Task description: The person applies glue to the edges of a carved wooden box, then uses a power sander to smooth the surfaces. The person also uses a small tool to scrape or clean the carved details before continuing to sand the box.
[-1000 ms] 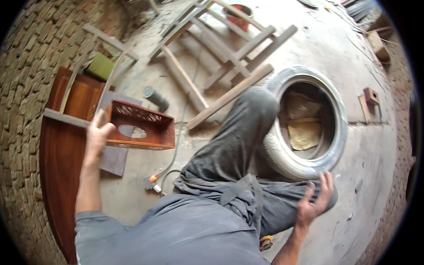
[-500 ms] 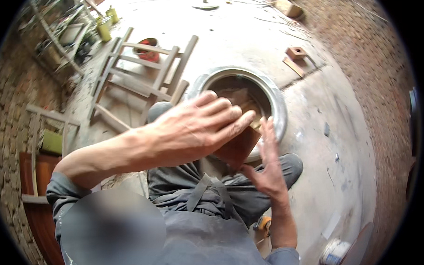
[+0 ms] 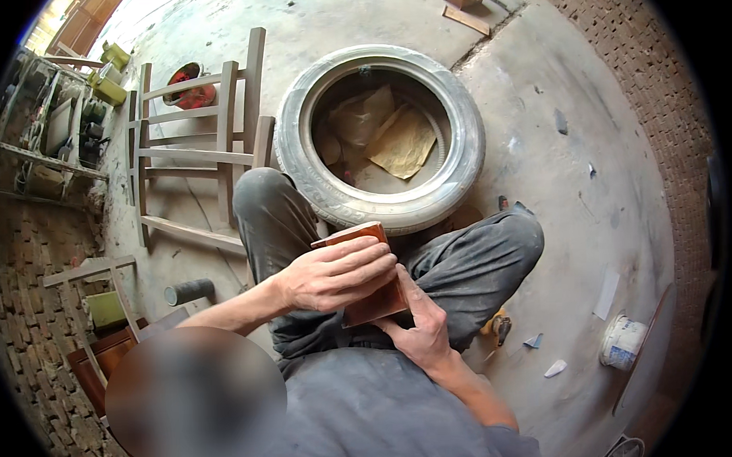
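A reddish-brown varnished wooden block (image 3: 377,305) is held low in front of my body, between my knees. My left hand (image 3: 331,276) lies across its upper face, fingers close together and bent over it. From the right, my right hand (image 3: 422,327) grips the block's lower side, the thumb underneath and the index finger along the edge. Just beyond my knees a grey, dusty tyre (image 3: 469,136) lies flat. Inside it rest a yellowish worn sheet (image 3: 405,142) and a crumpled pale brown wrapper (image 3: 362,116).
A wooden chair-like frame (image 3: 225,129) lies to the left, a red-stained bucket (image 3: 190,88) behind it. Nearby are a dark cylinder (image 3: 189,292) and a cluttered shelf (image 3: 45,159). On the right stand a white tub (image 3: 622,340) and a yellow-black tool (image 3: 497,327).
The block has come back from over the tyre towards my body, and both hands with it. My right hand, fingers raised before, now wraps the block. The view has shifted.
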{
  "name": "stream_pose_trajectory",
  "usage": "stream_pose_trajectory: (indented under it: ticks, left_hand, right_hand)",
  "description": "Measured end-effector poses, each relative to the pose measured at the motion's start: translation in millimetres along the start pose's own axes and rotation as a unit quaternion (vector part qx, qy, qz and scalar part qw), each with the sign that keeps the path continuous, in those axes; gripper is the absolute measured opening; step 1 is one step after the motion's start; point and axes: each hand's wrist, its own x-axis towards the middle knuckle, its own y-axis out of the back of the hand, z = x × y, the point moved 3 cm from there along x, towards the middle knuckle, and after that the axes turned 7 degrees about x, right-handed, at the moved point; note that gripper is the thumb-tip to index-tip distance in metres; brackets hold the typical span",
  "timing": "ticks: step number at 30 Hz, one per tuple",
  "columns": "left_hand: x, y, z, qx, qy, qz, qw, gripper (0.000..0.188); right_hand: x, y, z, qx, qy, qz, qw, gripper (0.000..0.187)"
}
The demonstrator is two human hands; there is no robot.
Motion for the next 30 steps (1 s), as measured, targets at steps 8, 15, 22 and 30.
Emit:
stream_pose_trajectory:
  ticks: [8,15,22,30]
  left_hand:
    - [-35.6,-31.6,-7.7,-0.077,0.223,0.109,0.965,0.032]
    - [-39.1,-38.7,-19.3,-0.061,0.318,0.125,0.938,0.031]
    - [-42.5,-40.5,-18.9,-0.080,0.322,0.140,0.933,0.036]
    - [-24.6,-42.8,-37.0,-0.092,0.328,0.191,0.921,0.046]
  right_hand:
    - [31.8,-5.4,2.6,-0.022,0.021,-0.025,0.999,0.083]
    - [54.9,-10.9,8.2,-0.023,0.004,-0.018,1.000,0.074]
    - [58.4,-8.1,0.8,0.013,-0.013,-0.012,1.000,0.071]
    - [84.7,-3.4,1.9,0.085,-0.048,-0.047,0.994,0.086]
